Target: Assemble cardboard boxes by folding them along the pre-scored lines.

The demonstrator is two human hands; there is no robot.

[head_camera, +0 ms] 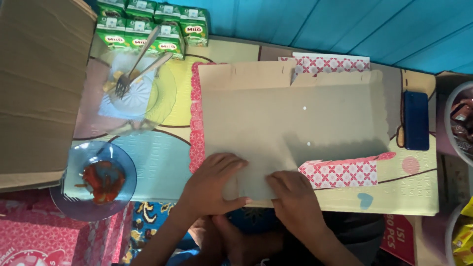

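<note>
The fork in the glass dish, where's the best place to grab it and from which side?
Take the fork by its handle end, coming from the far side near the green cartons. The tines rest down in the glass dish, while the handle slants up past the rim, free to pinch.

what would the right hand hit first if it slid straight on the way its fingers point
The right hand lies flat on the brown cardboard sheet, fingers pointing up-left. Straight on looks like bare cardboard; beyond its far edge, probably the green drink cartons, though depth is unclear.

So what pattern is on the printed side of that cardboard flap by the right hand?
Red-pink and white flower-like lattice on the flap, beside the right hand; head view shows it.
</note>
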